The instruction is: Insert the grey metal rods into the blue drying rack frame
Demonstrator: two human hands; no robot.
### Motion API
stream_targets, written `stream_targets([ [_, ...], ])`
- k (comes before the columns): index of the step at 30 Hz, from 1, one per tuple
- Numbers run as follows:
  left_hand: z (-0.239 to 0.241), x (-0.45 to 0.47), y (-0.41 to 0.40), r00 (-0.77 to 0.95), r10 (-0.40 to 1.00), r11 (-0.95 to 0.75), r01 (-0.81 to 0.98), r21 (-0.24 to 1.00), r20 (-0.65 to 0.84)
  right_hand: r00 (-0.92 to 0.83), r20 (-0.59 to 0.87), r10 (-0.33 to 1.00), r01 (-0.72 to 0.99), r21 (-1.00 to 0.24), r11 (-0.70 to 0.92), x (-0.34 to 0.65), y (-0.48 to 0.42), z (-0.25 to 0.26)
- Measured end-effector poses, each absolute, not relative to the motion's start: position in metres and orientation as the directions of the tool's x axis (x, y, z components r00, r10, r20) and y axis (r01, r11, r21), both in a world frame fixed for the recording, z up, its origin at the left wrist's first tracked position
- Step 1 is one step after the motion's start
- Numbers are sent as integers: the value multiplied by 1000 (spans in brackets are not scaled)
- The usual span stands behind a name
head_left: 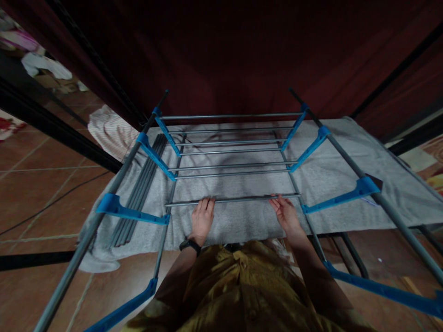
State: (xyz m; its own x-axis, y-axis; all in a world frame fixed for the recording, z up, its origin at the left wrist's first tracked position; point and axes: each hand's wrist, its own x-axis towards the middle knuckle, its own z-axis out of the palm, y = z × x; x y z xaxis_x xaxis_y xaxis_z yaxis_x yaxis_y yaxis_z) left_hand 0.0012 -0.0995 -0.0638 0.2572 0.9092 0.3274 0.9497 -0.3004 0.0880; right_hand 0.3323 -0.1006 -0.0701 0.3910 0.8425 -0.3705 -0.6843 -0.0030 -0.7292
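A grey metal rod (238,200) lies crosswise between the two sides of a rack frame with blue plastic brackets (133,213). My left hand (201,218) grips the rod near its left end, fingers curled over it. My right hand (285,214) holds the rod near its right end, fingers pinched on it. Several more rods (231,152) sit fixed in the blue brackets farther back. A black band is on my left wrist.
A grey towel (346,184) lies spread under the frame. A bundle of spare grey rods (138,193) rests on its left part. Slanted grey side poles (391,212) run along both sides. Brown floor tiles (41,184) and a dark red curtain (242,55) surround.
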Motion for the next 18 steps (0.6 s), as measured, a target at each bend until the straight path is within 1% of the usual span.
stream_targets([
  [6,-65,1,-99,268,900,-306,950,62,343,393,-349,851,-650,-760,-12,333,-100,-72],
  [13,-68,0,-99,279,892,-307,951,23,356,381,-363,851,-664,-748,-22,333,-100,-73],
  [18,-68,0,-99,276,890,-308,951,31,363,380,-355,854,-668,-744,-12,334,-100,-76],
])
